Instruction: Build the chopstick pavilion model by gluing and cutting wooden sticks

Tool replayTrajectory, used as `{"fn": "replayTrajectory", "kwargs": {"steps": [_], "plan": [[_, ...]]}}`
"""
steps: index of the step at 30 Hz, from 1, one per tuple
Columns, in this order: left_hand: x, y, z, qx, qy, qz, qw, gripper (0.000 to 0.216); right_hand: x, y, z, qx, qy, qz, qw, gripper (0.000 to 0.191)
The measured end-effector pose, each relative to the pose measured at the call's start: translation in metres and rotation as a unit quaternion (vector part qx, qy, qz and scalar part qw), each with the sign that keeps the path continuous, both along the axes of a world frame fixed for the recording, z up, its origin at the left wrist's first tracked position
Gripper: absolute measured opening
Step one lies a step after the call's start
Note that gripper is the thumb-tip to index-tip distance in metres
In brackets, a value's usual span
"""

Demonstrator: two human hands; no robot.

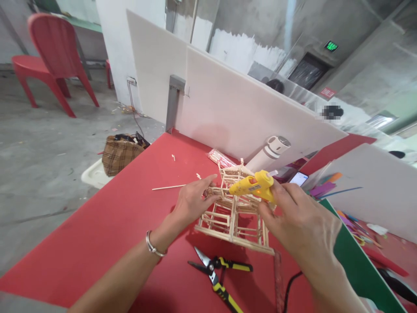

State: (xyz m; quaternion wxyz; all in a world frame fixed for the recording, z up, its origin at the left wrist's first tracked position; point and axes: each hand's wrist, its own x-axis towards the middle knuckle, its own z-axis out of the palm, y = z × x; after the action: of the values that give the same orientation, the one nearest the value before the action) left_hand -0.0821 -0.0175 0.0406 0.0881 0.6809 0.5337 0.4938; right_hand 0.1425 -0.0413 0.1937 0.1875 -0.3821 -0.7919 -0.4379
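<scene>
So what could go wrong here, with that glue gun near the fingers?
Hot glue may burn the left hand, whose fingertips steady the stick frame right by the nozzle of the glue gun in the right hand. Pressing could crack the thin frame. The open cutters lie near the forearms: a nick seems possible.

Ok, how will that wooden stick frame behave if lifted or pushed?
Probably very light: the stick frame is thin sticks with open gaps. Likely fragile, so joints could snap under a pinch. Its wide base on the red table suggests it slides rather than tips.
</scene>
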Motion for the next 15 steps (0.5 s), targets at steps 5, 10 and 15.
{"fn": "replayTrajectory", "kwargs": {"steps": [5, 10, 15], "plan": [[-0.001, 0.001, 0.004, 0.019, 0.005, -0.005, 1.0, 0.05, 0.011, -0.005, -0.003, 0.006, 0.021, -0.021, 1.0, 0.029], [0.0, -0.002, 0.015, 0.041, -0.003, 0.008, 0.999, 0.03, 0.016, -0.011, -0.005, 0.0, 0.048, -0.027, 0.998, 0.03], [0.003, -0.004, 0.02, 0.076, -0.004, 0.043, 0.996, 0.023, 0.024, -0.015, -0.009, -0.005, 0.11, -0.038, 0.993, 0.026]]}}
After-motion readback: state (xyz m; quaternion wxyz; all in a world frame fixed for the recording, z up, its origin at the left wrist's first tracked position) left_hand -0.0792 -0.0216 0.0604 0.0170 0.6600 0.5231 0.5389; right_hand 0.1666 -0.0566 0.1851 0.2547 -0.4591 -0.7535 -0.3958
